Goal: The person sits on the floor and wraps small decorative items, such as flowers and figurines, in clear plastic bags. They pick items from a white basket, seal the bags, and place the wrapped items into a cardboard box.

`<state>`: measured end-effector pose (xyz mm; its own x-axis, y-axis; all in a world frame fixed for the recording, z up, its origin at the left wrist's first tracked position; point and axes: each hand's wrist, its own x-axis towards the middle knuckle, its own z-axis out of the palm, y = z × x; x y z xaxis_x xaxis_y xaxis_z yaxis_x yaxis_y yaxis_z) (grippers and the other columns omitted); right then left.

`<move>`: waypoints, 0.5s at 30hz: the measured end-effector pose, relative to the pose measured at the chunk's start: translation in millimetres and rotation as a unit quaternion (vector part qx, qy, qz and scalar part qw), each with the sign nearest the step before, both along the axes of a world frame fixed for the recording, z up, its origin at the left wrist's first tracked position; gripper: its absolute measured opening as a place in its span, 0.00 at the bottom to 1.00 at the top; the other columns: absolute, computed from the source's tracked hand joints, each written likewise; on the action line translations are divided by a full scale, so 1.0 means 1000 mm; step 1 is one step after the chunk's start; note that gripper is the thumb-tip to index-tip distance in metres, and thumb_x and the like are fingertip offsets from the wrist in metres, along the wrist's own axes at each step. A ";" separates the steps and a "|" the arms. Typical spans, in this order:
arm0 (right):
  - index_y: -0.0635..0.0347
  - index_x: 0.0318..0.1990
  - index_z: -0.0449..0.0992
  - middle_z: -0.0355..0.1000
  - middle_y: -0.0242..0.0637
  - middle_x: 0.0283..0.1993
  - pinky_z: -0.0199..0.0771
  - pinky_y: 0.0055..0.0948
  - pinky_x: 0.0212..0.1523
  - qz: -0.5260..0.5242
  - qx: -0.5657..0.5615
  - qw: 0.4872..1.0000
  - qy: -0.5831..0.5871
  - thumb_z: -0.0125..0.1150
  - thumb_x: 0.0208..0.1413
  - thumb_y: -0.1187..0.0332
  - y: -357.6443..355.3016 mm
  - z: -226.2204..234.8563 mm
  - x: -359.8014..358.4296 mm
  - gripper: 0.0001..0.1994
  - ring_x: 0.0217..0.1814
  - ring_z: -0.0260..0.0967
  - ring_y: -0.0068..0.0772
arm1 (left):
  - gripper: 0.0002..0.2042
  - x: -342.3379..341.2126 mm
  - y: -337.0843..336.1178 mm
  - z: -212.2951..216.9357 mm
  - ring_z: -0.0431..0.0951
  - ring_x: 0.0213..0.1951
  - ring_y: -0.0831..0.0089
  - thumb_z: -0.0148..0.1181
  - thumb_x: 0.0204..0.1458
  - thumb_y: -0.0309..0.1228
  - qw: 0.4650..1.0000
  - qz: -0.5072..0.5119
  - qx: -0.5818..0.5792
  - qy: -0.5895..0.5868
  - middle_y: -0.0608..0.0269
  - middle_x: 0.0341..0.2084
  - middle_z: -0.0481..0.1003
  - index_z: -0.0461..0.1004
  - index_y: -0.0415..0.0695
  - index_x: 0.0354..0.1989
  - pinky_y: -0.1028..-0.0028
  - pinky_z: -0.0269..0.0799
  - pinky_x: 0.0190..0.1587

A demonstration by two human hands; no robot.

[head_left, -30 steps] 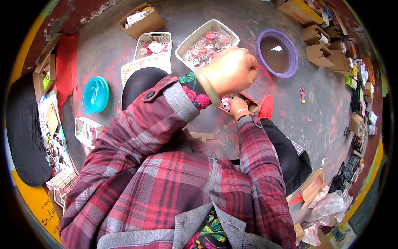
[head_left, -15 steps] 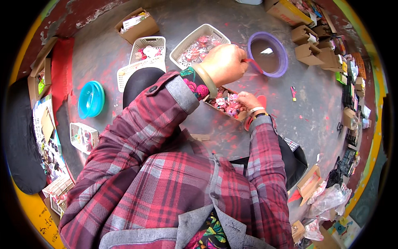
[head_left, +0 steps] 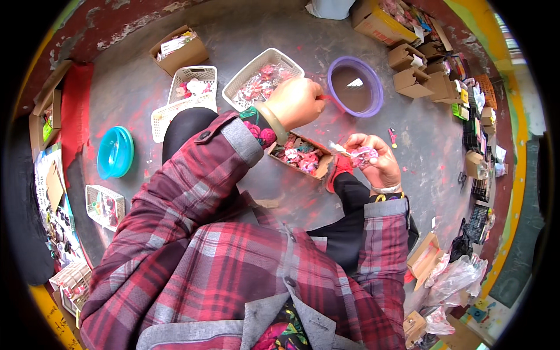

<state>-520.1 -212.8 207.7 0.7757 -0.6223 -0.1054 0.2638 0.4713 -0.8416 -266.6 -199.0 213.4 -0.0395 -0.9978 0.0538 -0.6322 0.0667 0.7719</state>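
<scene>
My left hand (head_left: 297,102) is closed in a pinch between the white basket and the purple basin. A thin red strip (head_left: 333,100), partly blurred, sticks out from its fingertips. My right hand (head_left: 382,166) is raised beside the small cardboard box, its fingers closed on a pink ornament (head_left: 364,155) with a whitish, clear part at one end; its exact kind is unclear. Below and between my hands, the open cardboard box (head_left: 319,169) holds many pink, red and dark small ornaments. Clear-wrapped red and pink pieces lie in the white basket (head_left: 229,92).
The purple basin (head_left: 379,87) holds dark water. Left of the white basket are a smaller basket (head_left: 175,87) and a brown carton (head_left: 189,55). Teal basins (head_left: 111,157) stand farther left. Cartons (head_left: 411,84) and crates line the right wall. A small pink-and-green item (head_left: 392,137) lies on the floor.
My right hand has come up out of the cardboard box and moved right, now holding a pink ornament. My left hand stays near the white basket, still pinching the red strip. The view has shifted.
</scene>
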 end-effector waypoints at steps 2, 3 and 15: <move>0.63 0.35 0.69 0.62 0.53 0.54 0.66 0.43 0.55 -0.031 0.008 0.998 -0.052 0.60 0.44 0.70 0.001 0.005 0.001 0.11 0.59 0.59 0.53 | 0.11 -0.004 0.001 -0.002 0.76 0.28 0.56 0.55 0.43 0.32 1.000 -0.012 0.020 0.014 0.46 0.22 0.75 0.76 0.36 0.29 0.65 0.70 0.34; 0.63 0.36 0.69 0.61 0.54 0.54 0.67 0.43 0.53 -0.049 0.024 0.996 -0.075 0.59 0.44 0.70 0.001 0.008 0.004 0.11 0.59 0.59 0.54 | 0.11 -0.006 0.002 -0.002 0.76 0.28 0.56 0.55 0.44 0.32 0.999 -0.018 0.030 0.021 0.47 0.23 0.75 0.76 0.35 0.29 0.65 0.70 0.34; 0.66 0.48 0.64 0.67 0.55 0.48 0.76 0.34 0.45 -0.210 0.112 0.964 -0.120 0.50 0.53 0.70 -0.009 0.009 0.021 0.16 0.48 0.69 0.47 | 0.13 -0.015 -0.001 0.000 0.77 0.29 0.58 0.57 0.44 0.33 0.995 -0.049 0.073 0.037 0.46 0.23 0.75 0.76 0.34 0.32 0.67 0.71 0.35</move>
